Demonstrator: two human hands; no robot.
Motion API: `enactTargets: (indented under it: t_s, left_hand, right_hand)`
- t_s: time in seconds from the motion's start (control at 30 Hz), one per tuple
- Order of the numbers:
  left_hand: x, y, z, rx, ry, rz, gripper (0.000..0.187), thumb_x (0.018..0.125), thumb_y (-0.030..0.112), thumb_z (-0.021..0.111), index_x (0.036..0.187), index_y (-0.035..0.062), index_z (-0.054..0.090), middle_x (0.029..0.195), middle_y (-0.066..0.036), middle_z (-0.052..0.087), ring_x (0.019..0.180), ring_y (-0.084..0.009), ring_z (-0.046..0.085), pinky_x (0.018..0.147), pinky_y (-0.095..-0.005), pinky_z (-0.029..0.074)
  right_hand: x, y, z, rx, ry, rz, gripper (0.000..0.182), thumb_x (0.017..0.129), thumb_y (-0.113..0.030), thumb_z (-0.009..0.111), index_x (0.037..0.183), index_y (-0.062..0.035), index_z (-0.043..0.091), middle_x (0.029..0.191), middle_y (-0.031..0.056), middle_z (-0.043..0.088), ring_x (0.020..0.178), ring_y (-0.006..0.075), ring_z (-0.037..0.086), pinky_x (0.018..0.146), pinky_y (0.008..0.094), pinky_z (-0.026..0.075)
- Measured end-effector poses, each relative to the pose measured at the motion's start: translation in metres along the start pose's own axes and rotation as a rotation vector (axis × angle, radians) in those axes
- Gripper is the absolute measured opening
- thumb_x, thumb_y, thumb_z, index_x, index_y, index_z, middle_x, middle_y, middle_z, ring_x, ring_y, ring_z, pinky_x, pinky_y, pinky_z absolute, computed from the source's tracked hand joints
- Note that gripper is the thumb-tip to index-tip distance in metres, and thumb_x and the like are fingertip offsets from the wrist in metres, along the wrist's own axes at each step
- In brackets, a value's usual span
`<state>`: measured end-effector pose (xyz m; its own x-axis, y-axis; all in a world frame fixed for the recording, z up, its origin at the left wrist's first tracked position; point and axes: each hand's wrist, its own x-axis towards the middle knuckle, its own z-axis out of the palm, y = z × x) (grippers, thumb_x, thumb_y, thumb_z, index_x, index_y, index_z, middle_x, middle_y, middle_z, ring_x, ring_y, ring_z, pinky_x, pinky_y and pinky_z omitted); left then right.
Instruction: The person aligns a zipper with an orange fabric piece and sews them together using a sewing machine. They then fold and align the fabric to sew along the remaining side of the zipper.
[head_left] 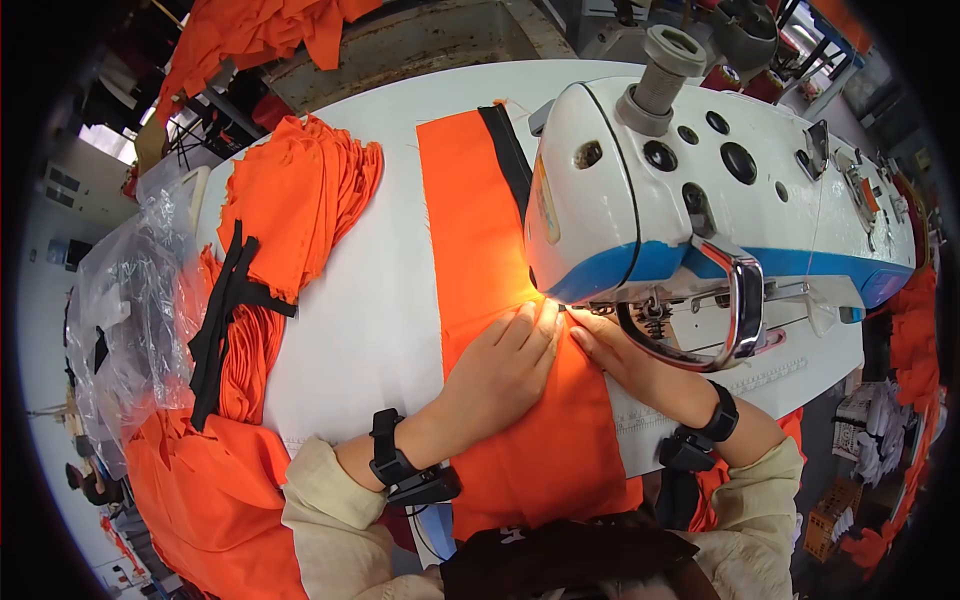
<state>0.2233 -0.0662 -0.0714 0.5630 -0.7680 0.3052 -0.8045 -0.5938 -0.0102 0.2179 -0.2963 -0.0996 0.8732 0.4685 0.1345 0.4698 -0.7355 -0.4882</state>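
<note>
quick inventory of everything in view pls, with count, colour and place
sewing machine: one, white and blue, right of table
table: one, white, under the machine
working cloth: one, orange, under the hands
edge strip: one, black, along that cloth
fabric stacks: two, orange, table's left
loose strips: several, black, over the stacks
plastic bag: one, clear, far left
draped fabric: uncounted, orange, lower left
fabric heap: uncounted, orange, top left
wrist straps: two, black, on the wrists
left hand, right hand: one each, bare, on the working cloth
</note>
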Motion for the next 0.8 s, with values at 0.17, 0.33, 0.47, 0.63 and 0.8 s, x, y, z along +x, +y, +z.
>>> enactTargets:
  t_s: [0.17,0.33,0.47,0.63,0.8]
  left_hand:
    - [0.001,0.002,0.003,-0.087,0.063,-0.039,0.030,0.073,0.007,0.059,0.101,-0.0039,0.063,0.114,-0.014,0.058,0.110,-0.0298,0.055,0.095,-0.0389,0.048]
    - [0.000,-0.001,0.001,-0.043,-0.008,-0.020,0.045,0.082,0.012,0.054,0.121,-0.0084,0.060,0.126,-0.020,0.059,0.113,-0.0293,0.057,0.098,-0.0339,0.045]
    - [0.000,0.000,-0.001,-0.025,-0.016,-0.019,0.045,0.081,0.012,0.054,0.121,-0.0084,0.060,0.126,-0.020,0.059,0.114,-0.0294,0.056,0.098,-0.0339,0.045]
    - [0.000,-0.001,-0.002,-0.076,-0.032,-0.008,0.046,0.081,0.012,0.055,0.122,-0.0083,0.060,0.125,-0.020,0.059,0.114,-0.0292,0.057,0.097,-0.0335,0.045]
    - [-0.001,0.002,0.000,-0.145,-0.020,-0.030,0.046,0.080,0.011,0.055,0.121,-0.0084,0.060,0.124,-0.020,0.060,0.113,-0.0292,0.057,0.096,-0.0335,0.046]
  right_hand:
    - [-0.005,0.007,0.008,-0.024,0.018,0.004,0.030,0.098,-0.019,0.057,0.122,-0.0018,0.061,0.101,0.0153,0.067,0.087,0.0272,0.065,0.077,0.0340,0.051]
    - [-0.005,0.006,0.006,-0.061,-0.005,0.032,0.029,0.097,-0.021,0.058,0.119,-0.0021,0.063,0.097,0.0144,0.068,0.083,0.0275,0.066,0.073,0.0336,0.051]
    - [-0.001,0.001,0.000,-0.109,-0.033,0.047,0.028,0.097,-0.020,0.058,0.117,-0.0020,0.064,0.094,0.0140,0.068,0.081,0.0280,0.066,0.072,0.0342,0.051]
    - [-0.001,0.003,0.005,-0.083,0.011,-0.017,0.029,0.097,-0.019,0.058,0.119,-0.0014,0.062,0.096,0.0149,0.067,0.084,0.0280,0.066,0.075,0.0342,0.051]
    - [0.006,-0.009,-0.012,-0.195,0.096,-0.213,0.028,0.096,-0.019,0.058,0.119,-0.0030,0.062,0.097,0.0139,0.067,0.085,0.0269,0.066,0.075,0.0343,0.051]
